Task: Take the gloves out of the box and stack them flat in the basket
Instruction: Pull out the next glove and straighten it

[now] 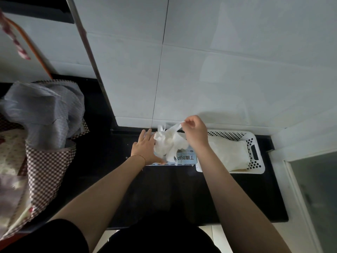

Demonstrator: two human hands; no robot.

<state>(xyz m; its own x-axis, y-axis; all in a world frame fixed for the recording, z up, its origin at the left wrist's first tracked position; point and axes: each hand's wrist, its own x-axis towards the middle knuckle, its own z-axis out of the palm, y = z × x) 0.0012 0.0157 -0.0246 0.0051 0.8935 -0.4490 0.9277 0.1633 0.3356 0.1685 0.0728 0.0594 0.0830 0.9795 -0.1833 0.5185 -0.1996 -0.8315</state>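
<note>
A pale blue glove box (186,158) lies on the black counter near the wall. A bunch of white gloves (169,143) rises out of its top. My right hand (195,133) pinches one stretched glove end above the box. My left hand (145,147) rests flat with straight fingers on the box's left part, touching the bunch. To the right stands a white perforated basket (254,154) with a flat stack of white gloves (228,152) inside.
A tiled wall (218,70) rises right behind the box and basket. The black counter (164,194) stretches toward me. At the left lies a checked fabric bag (49,161) with grey plastic bags in it. A glass-fronted panel (315,194) sits at the right.
</note>
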